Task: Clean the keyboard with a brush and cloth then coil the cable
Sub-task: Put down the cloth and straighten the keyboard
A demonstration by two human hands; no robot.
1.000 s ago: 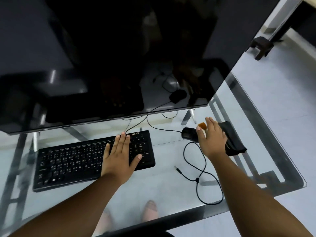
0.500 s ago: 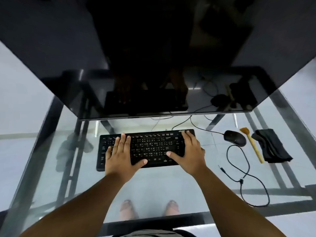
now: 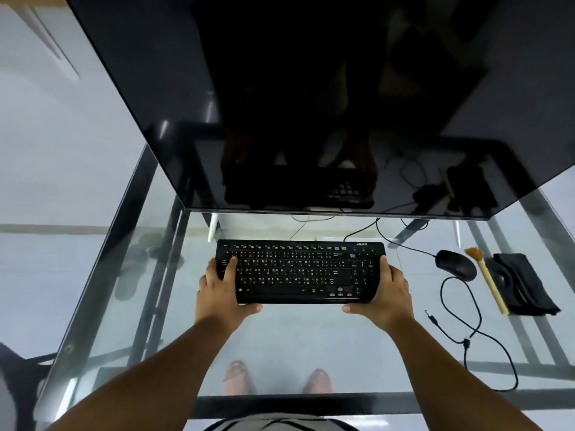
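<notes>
Here both hands, left hand point(image 3: 219, 292) and right hand point(image 3: 387, 290), clamp the keyboard point(image 3: 300, 270) ends on the glass table point(image 3: 298, 343)

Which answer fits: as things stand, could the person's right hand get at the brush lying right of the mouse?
Probably yes, once freed. The right hand now grips the keyboard end, but the brush lies in the open on the glass table, between mouse and black cloth, with nothing covering it.
</notes>
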